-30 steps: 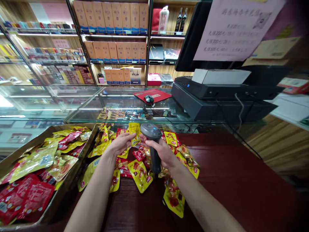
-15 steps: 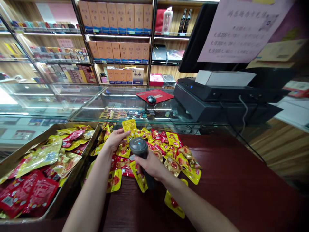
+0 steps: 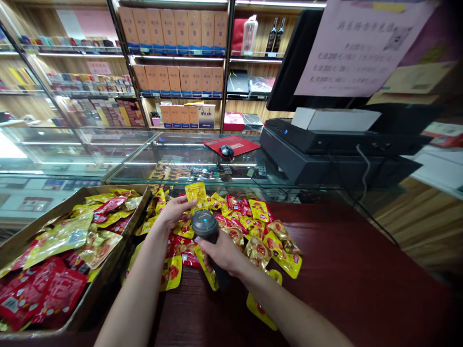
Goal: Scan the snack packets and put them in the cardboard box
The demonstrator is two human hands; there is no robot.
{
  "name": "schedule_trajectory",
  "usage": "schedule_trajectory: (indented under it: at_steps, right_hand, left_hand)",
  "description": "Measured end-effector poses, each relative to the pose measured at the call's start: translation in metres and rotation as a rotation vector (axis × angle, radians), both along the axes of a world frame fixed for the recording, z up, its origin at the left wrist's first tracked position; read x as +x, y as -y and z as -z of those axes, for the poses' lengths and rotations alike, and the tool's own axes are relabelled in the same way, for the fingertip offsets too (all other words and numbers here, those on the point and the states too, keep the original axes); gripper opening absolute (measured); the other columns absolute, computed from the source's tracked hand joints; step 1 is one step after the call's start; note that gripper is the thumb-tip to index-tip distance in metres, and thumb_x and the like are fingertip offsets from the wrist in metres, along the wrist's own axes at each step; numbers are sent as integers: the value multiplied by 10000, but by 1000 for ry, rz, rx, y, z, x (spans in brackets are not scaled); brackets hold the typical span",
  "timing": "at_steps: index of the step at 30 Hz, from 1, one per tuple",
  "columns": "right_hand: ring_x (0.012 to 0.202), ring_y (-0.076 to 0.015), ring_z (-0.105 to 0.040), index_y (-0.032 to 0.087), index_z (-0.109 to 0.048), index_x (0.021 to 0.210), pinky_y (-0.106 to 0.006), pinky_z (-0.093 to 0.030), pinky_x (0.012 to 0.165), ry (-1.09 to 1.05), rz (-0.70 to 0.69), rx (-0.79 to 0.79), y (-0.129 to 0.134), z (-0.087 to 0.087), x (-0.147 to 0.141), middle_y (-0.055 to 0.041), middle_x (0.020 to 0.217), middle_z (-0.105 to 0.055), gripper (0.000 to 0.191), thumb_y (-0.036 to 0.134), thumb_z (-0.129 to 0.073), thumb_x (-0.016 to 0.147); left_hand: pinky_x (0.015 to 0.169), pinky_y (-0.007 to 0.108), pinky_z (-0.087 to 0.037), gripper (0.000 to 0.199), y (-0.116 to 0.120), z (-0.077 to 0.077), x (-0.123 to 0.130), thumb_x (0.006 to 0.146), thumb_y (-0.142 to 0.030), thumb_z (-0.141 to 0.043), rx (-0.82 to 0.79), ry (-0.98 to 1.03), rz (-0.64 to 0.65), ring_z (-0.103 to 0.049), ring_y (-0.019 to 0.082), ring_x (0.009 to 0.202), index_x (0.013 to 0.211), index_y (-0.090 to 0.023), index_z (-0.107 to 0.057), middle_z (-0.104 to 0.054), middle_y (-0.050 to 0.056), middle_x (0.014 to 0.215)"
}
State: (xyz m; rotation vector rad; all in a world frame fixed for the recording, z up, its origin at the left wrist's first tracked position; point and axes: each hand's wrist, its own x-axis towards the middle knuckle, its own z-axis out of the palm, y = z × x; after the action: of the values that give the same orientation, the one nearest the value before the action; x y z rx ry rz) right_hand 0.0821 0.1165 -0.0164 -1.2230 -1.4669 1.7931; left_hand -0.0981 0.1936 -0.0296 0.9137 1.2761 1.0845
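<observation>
My left hand (image 3: pixel 176 211) pinches a small yellow snack packet (image 3: pixel 196 194) by its edge, held up above the pile. My right hand (image 3: pixel 221 250) is wrapped round the handle of a dark barcode scanner (image 3: pixel 204 223), whose head faces the packet and shows a small blue light. Below and around both hands lie several yellow, red and gold snack packets (image 3: pixel 258 210), spread loosely on the dark red-brown tabletop (image 3: pixel 336 270). One yellow packet (image 3: pixel 260 308) lies apart near the front, partly hidden by my right forearm.
On the left stands an open cardboard box (image 3: pixel 108 270) filled with snack packets. Behind the table is a glass counter (image 3: pixel 173 144) with a mouse (image 3: pixel 226 150) on a red mat (image 3: pixel 246 145). A black register unit (image 3: pixel 325 159) and monitor (image 3: pixel 294 58) stand at right, with a trailing cable.
The scanner and my right hand have shifted slightly left and down. The packet in my left hand has moved a little right relative to the scanner; both grips stay the same.
</observation>
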Motion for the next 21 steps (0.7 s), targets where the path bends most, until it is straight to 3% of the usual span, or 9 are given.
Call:
schedule_trajectory:
  at_steps: [5,10,14,18,21]
  right_hand:
    - [336,-114,-470,199,-496,793,-227,-418,347,-4,-8,9,-2,7,1,66,419,-515,99,243,-574,750]
    - [339,-125,-480,200,-522,756,-242,-420,360,-14,-10,10,-2,14,1,44,421,-539,110,286,-590,747]
    - [333,-122,-464,198,-524,723,-251,-408,369,-29,18,-12,-2,8,1,46,435,-532,125,289,-609,720]
    - [600,-140,-594,176,-612,818,-276,-489,618,-66,194,161,-12,-2,9,5,712,-662,187,253,-668,657]
    - [824,-167,-606,162,-650,896,-282,-460,793,-175,298,219,-27,-12,14,-17,856,-686,287,260,-698,630]
  left_hand:
    - [509,171,-430,492,0,2,-2,542,-361,-839,17,25,16,-597,106,665,977,-164,-722,-706,81,980]
    - [637,240,-500,466,1,2,-1,559,-366,-831,77,104,76,-647,176,794,954,-143,-723,-714,106,990]
    - [524,196,-453,485,-1,3,-2,544,-385,-834,25,40,35,-609,120,656,952,-150,-716,-710,85,938]
    - [506,183,-433,432,0,0,2,578,-422,-802,40,-24,25,-564,85,607,916,-170,-708,-691,36,879]
    - [498,180,-419,412,12,-12,12,606,-426,-778,75,-72,5,-559,87,599,909,-160,-692,-685,32,836]
